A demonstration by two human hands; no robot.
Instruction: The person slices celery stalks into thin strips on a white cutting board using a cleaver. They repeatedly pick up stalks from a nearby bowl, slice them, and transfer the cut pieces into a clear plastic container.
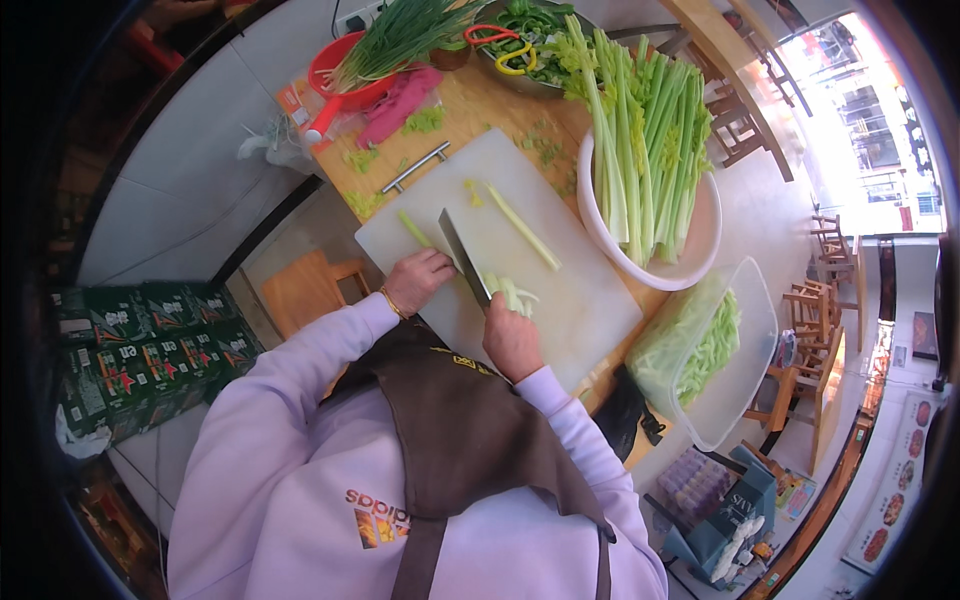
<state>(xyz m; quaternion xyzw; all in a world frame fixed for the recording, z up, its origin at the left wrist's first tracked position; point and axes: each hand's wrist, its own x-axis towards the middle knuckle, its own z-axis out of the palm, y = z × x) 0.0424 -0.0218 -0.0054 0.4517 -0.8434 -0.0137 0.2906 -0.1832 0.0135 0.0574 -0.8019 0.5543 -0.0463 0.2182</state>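
My right hand (512,339) grips the handle of a cleaver (463,255), its blade standing on edge over a white cutting board (577,330). Left of the blade, my left hand (420,279) presses a celery stalk (414,228) against the board; the stalk's far end sticks out beyond the fingers. Sliced celery pieces (511,295) lie in a small pile just right of the blade. Another celery stalk (523,226) rests farther up the board, with a scrap of yellow leaf (472,193) by its far end.
A white basin (709,217) holds long celery stalks at the right. Below it, a clear plastic container (757,360) carries cut celery. At the back stand a red strainer (330,66) with green onions, a pink cloth (397,105), and a metal bowl of greens with red-and-yellow-handled scissors (514,52).
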